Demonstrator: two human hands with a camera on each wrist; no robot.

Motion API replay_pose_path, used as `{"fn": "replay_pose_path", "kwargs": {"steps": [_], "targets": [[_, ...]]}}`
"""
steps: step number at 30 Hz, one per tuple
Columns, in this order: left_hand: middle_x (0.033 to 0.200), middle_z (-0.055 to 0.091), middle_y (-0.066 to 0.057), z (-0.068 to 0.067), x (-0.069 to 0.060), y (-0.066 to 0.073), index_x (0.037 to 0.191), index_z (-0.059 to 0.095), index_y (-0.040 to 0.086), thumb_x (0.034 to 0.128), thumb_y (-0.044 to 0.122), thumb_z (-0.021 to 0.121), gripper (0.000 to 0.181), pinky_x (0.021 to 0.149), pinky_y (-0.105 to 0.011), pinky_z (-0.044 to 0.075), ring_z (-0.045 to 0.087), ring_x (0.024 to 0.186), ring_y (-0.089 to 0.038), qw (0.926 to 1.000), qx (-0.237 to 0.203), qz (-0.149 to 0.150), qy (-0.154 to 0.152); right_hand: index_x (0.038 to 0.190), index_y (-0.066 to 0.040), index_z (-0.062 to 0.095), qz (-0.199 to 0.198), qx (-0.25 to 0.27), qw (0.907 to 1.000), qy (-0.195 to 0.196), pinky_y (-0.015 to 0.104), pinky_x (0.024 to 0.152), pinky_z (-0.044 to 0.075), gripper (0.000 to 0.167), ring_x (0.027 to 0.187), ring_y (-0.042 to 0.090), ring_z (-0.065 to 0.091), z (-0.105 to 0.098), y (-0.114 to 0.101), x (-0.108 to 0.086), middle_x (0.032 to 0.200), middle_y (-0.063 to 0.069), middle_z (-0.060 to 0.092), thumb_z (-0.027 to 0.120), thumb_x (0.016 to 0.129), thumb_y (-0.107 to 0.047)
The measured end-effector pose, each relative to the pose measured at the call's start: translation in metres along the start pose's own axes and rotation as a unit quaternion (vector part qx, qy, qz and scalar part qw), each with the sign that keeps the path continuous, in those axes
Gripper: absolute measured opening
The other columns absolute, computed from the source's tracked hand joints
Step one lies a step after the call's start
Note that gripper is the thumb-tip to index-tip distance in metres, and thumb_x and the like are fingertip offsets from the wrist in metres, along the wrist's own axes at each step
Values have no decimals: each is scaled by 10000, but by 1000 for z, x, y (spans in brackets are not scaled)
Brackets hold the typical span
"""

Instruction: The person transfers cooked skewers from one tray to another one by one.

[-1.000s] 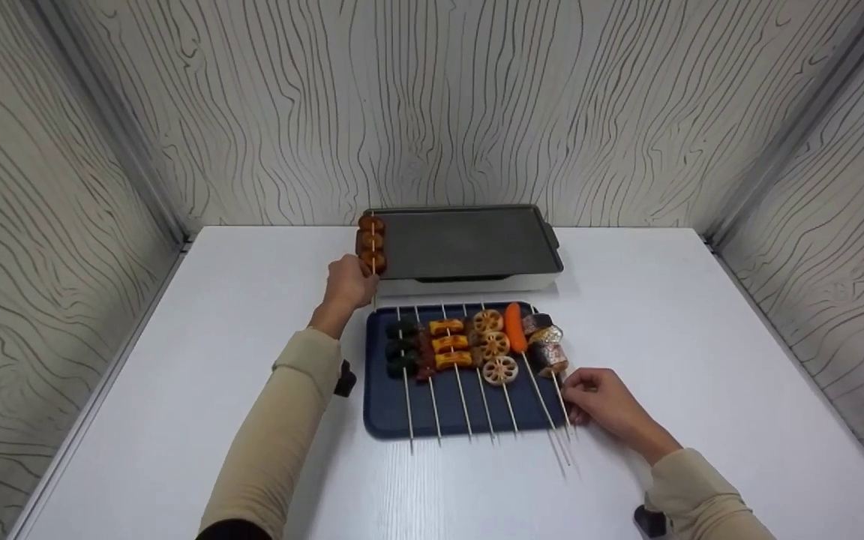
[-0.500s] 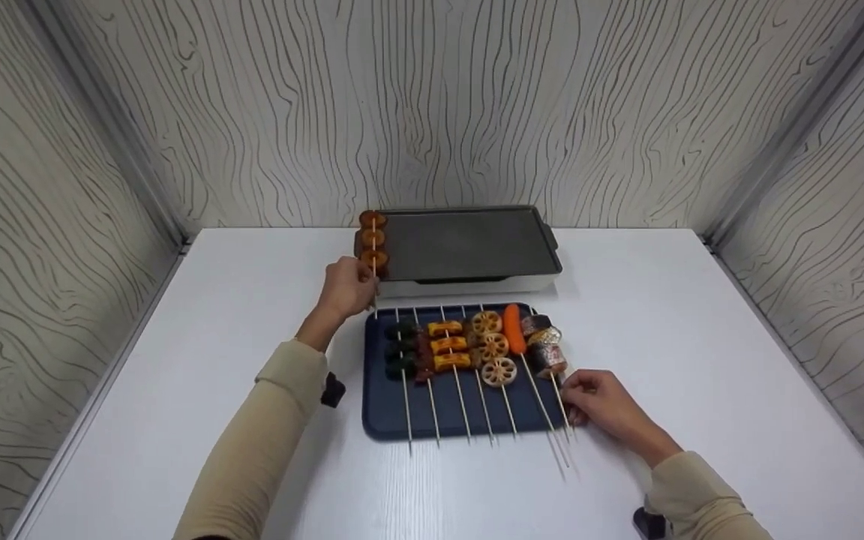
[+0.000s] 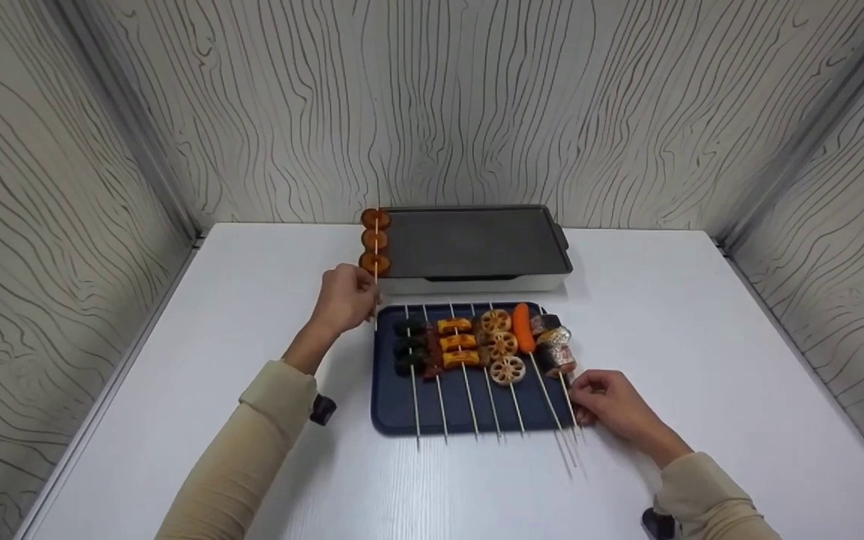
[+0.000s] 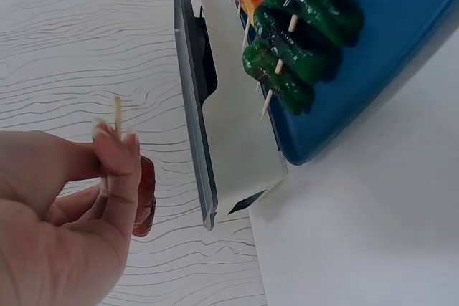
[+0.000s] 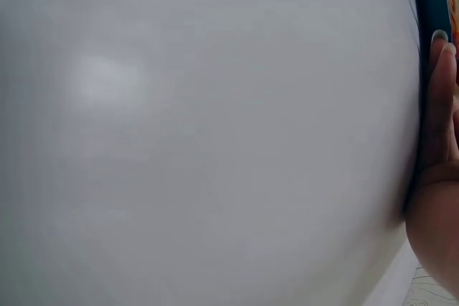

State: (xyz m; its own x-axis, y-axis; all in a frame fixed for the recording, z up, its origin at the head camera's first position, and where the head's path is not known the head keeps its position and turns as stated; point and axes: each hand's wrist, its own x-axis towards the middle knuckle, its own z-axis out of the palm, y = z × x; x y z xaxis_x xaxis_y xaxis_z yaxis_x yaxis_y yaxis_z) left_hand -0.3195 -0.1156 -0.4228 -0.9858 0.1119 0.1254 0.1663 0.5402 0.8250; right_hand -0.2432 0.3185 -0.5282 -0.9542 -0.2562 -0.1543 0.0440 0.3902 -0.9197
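My left hand (image 3: 346, 298) pinches the stick of a skewer with three brown round slices (image 3: 376, 240), held along the left end of the dark griddle (image 3: 477, 244). In the left wrist view the stick's end (image 4: 118, 111) pokes out past my fingertips, and a brown slice (image 4: 146, 198) shows behind them. At the right rim of the blue tray (image 3: 394, 409) rests my right hand (image 3: 612, 405), fingers bent, close to the stick of a skewer with dark-skinned chunks (image 3: 556, 352). Whether it grips the rim or that stick is hidden; the right wrist view shows only fingers (image 5: 439, 105) along the tray's edge.
Several skewers lie side by side on the tray: green peppers (image 4: 287, 41), dark red pieces (image 3: 432, 352), yellow pieces (image 3: 460, 341), lotus root slices (image 3: 503, 345) and an orange sausage (image 3: 523, 328). Patterned walls (image 3: 432, 112) enclose the white table (image 3: 702, 337).
My left hand and its skewer have shifted slightly left and towards me relative to the griddle, and the slices now overhang its left edge. My right hand stays by the tray.
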Motion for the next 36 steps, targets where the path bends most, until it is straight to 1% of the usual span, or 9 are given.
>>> {"fn": "replay_pose_path", "kwargs": {"steps": [3,8,12,17,21,24,27,31,36], "targets": [[681,700,-95,0,-15,-1,803,732,-4,988,29,599,231,467,-249,498,629,497,-150,10000,-56,-50,27,1017,116,653,47,-88,9999,-12,271,591,560,151,620,111,621,0,0,1,785,57,634,615,967,-22],[656,665,-48,7,-45,-2,810,728,26,980,29,622,201,471,-257,502,615,501,-144,9994,-260,-238,-75,1020,114,651,69,-125,9999,35,273,591,558,150,614,113,616,-1,-1,1,778,62,629,620,961,-20],[681,683,-94,14,-65,-5,813,723,21,970,14,632,182,477,-266,518,609,494,-133,9988,-407,-160,-201,1012,117,652,22,-151,9999,67,271,581,557,145,600,106,613,-2,0,1,769,56,634,624,956,-13],[716,710,-159,19,-86,-12,818,730,15,964,2,620,183,486,-269,518,630,506,-144,9976,-580,-207,-301,1014,120,660,18,-163,9999,35,277,589,560,153,606,112,619,-2,0,2,771,74,645,626,960,-19],[709,710,-151,23,-99,-19,833,736,3,954,-8,624,166,476,-258,504,632,506,-146,9975,-540,-318,-311,1025,130,654,28,-89,10000,6,283,598,564,164,618,117,623,0,0,2,781,86,648,623,963,-18],[692,705,-123,29,-108,-24,847,740,-24,947,-7,630,149,472,-253,506,625,505,-136,9972,-518,-354,-408,1030,138,647,53,-14,10000,-15,289,602,570,170,626,121,630,0,1,0,790,86,649,618,966,-17],[687,707,-116,35,-113,-29,853,737,-56,941,-17,628,145,478,-259,520,625,508,-128,9960,-624,-368,-519,1034,142,645,57,-3,10000,-37,290,603,573,176,629,121,635,-1,1,0,795,85,650,617,970,-20],[686,711,-124,42,-115,-37,837,728,-82,934,-43,619,151,499,-295,555,641,514,-137,9942,-805,-388,-594,1029,133,649,51,-71,10000,-18,290,597,571,176,624,120,633,-2,0,1,788,86,650,623,970,-31],[686,713,-104,46,-115,-46,853,729,-89,938,-39,627,142,530,-324,581,672,533,-154,9924,-803,-503,-790,1026,128,649,97,-84,9999,-47,289,595,569,176,622,121,631,-1,0,3,779,84,650,622,970,-37]]}}
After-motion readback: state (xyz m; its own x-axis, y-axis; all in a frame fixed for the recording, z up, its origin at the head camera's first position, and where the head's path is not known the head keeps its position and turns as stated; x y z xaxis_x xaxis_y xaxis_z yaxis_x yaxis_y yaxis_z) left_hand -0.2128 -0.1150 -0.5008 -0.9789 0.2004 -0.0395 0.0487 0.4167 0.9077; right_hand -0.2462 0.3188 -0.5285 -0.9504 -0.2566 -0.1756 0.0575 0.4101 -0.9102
